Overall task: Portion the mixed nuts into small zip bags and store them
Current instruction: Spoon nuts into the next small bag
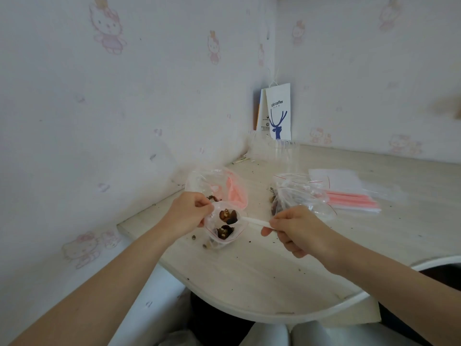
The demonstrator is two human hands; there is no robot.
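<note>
Right hand (300,231) over crumb-flecked corner table (262,278)

The small clear zip bag of thin plastic (222,233) is glossy and crinkled; the brown nuts (225,232) inside look rough and matt. The slim white spoon (254,221) looks like smooth plastic. The pale wood-grain surface (249,270) is matt. At its far corner, the white paper bag with a blue deer print (279,113) looks smooth.

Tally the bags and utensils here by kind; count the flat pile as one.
Loose clear plastic bags: 3
Pile of flat empty zip bags: 1
White plastic spoon: 1
White paper coffee bag: 1
Total: 6
</note>
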